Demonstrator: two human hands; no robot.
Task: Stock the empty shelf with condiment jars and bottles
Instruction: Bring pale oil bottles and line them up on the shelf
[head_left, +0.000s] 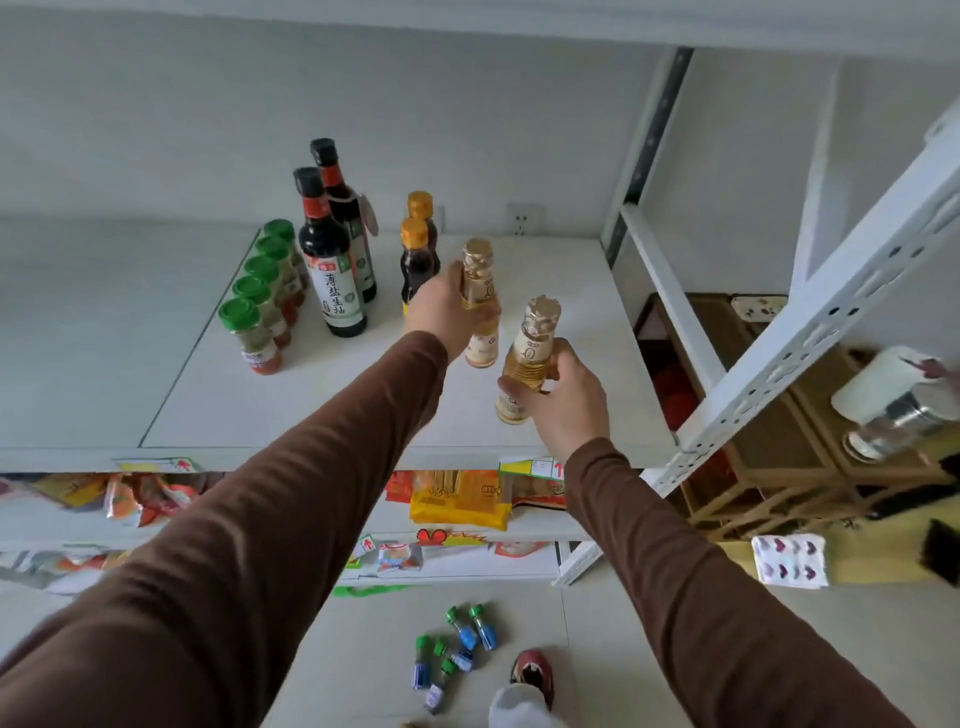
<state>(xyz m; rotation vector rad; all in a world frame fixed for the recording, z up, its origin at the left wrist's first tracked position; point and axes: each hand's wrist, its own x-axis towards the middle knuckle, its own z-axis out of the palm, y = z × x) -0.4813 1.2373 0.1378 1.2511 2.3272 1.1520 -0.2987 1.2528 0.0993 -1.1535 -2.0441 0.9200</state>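
Observation:
My left hand (447, 312) grips a pale amber bottle with a gold cap (480, 301), held upright over the white shelf board (363, 395), just right of two small dark bottles with orange caps (415, 249). Nearer the shelf's front edge, my right hand (566, 400) holds a second gold-capped amber bottle (530, 358), slightly tilted. On the shelf stand two tall dark soy sauce bottles (332, 260) and a row of several green-lidded spice jars (254, 322).
Several small green-capped bottles (452, 649) lie on the floor by my foot. Lower shelves hold snack packets (457, 499). A white perforated upright (810, 322) stands at the right, with wooden crates (769, 452) and a glass jar (893, 410) beyond it.

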